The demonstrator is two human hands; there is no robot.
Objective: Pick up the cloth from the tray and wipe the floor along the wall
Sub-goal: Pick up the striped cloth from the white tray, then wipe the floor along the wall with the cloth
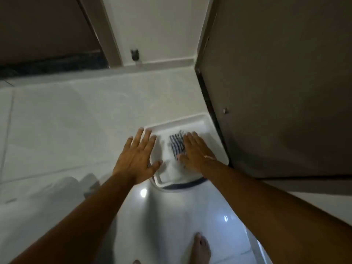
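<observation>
A white rectangular tray [207, 121] lies on the pale tiled floor beside a dark door. Inside it sits a white cloth with a dark striped patch [177, 144]. My right hand [196, 151] rests flat on the cloth, fingers spread, covering its right side. My left hand [138, 159] hovers over the tray's left rim with fingers apart and holds nothing. The cloth's lower edge hangs over the tray's near rim.
A dark door [276, 92] stands just right of the tray. The white wall and skirting [165, 61] run along the far side, with a small dark doorstop [134, 54]. My bare foot [202, 248] stands at the bottom, and the pale floor [66, 121] stretches left.
</observation>
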